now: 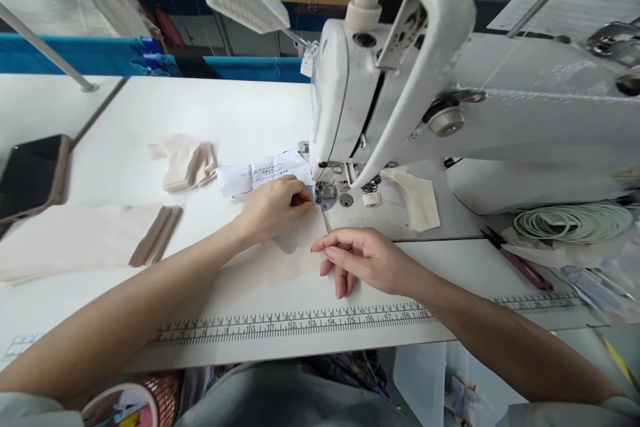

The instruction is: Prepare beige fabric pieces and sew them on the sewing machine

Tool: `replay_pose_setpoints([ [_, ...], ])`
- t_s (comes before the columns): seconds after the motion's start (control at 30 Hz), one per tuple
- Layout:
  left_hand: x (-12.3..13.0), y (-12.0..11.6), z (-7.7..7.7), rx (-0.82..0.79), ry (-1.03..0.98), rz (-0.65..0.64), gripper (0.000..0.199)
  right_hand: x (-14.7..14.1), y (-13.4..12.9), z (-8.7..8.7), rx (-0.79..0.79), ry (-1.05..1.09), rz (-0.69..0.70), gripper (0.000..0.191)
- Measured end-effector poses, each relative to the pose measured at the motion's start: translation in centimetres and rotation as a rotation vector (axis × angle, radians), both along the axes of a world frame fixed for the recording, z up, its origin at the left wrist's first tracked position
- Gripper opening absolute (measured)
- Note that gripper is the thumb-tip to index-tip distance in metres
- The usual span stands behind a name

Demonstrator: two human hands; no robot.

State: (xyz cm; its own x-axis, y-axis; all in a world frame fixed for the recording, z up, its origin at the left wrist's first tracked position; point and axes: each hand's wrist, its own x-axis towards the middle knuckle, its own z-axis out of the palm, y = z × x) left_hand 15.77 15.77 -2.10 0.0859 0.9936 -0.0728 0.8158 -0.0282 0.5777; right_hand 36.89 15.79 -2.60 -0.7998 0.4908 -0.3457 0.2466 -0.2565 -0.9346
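Just left of the needle area of a white sewing machine (345, 93), my left hand (277, 208) rests on a thin pale fabric piece (295, 257), its fingers curled together near the presser foot (324, 192). What its fingertips pinch, if anything, is hidden. My right hand (367, 260) is at the fabric's right edge, thumb and index finger close together on that edge, the other fingers curled beneath. A white paper (265, 172) with printed marks lies behind my left hand. The fabric reaches up to the presser foot.
Beige fabric stacks (85, 237) and small folded pieces (187, 163) lie left, beside a phone (35, 173). A cream piece (415, 200) lies right of the needle. Scissors (520, 260) and coiled cord (573, 221) are far right. A ruler strip (300, 325) lines the front edge.
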Motion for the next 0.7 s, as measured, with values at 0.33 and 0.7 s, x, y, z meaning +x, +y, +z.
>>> replay_pose_setpoints([
  [0.33,-0.1,0.06,0.08,0.009,-0.011,0.002,0.017,0.19,0.09,-0.13,0.022,0.002,0.031,0.023],
  [0.7,-0.11,0.0,0.43,-0.03,-0.049,0.019,0.017,0.65,0.24,0.36,0.143,-0.076,0.053,0.025],
])
